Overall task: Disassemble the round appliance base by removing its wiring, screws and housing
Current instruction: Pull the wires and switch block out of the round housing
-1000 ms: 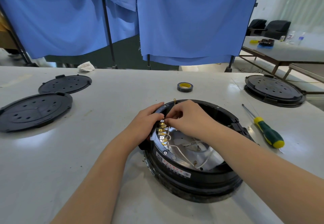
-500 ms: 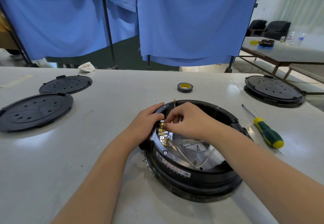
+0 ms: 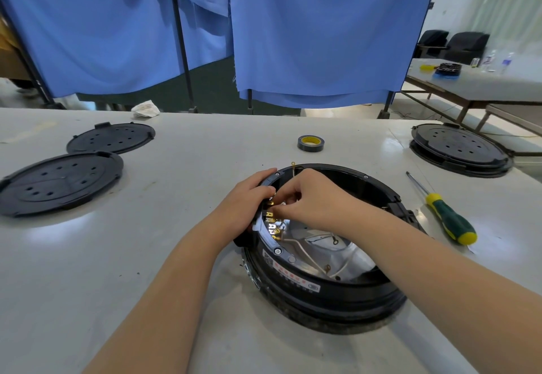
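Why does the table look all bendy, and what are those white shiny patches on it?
In the head view the wide-angle lens curves the table edge and stretches the arms near the bottom; the white patches are lamp glare, beside the black cover and near the far base; the shiny metal inside the round base glints too, under the left hand and right hand.

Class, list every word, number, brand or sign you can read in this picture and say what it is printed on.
None can be read.
Red and white label on the round appliance base: print blurred.
Small white sticker on the base's side: too small.
Roll of tape: no readable print.
Screwdriver: no marking visible.
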Tool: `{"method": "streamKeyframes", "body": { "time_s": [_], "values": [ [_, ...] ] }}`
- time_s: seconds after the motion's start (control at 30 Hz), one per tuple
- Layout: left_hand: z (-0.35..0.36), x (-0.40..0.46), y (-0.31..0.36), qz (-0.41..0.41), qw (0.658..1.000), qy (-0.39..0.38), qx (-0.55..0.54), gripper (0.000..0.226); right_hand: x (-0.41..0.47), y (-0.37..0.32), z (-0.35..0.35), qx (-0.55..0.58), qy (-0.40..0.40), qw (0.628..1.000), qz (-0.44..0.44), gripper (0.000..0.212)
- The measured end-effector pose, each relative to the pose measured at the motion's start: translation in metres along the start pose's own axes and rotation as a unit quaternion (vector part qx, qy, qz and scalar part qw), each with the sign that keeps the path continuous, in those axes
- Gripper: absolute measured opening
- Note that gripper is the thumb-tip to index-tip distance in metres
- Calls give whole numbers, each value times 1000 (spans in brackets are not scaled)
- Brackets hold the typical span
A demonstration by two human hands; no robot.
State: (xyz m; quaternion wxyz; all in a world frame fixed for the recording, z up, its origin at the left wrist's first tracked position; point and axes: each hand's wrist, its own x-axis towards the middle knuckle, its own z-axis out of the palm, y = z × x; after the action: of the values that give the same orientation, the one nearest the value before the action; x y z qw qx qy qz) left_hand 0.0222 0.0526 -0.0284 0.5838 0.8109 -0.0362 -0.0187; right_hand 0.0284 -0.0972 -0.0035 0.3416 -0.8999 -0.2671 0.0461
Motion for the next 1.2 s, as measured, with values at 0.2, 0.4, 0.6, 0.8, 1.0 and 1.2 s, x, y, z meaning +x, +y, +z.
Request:
{"method": "streamKeyframes", "body": {
  "time_s": [0.2, 0.4, 0.6, 0.8, 1.0, 1.2],
  "values": [
    [0, 0, 0, 0, 1000, 2, -8, 45, 0, -2, -1, -12, -7, 1000, 2, 23],
    [-1, 0, 0, 6, 1000, 4, -2, 46, 0, -3, -1, -18, -7, 1000, 6, 26],
    [0, 0, 0, 5, 1000, 10, -13, 45, -2, 1, -5, -13, 15, 1000, 12, 16],
    [0, -1, 0, 7, 1000, 15, -19, 43, -5, 5, -5, -4, 10, 1000, 21, 7],
    [0, -1, 0, 8, 1000, 15, -16, 44, -5, 5, -5, -13, 17, 1000, 8, 5],
    [0, -1, -1, 3, 1000, 17, -12, 45, -6, 3, -5, 7, 32, 999, -11, 6]
  ]
}}
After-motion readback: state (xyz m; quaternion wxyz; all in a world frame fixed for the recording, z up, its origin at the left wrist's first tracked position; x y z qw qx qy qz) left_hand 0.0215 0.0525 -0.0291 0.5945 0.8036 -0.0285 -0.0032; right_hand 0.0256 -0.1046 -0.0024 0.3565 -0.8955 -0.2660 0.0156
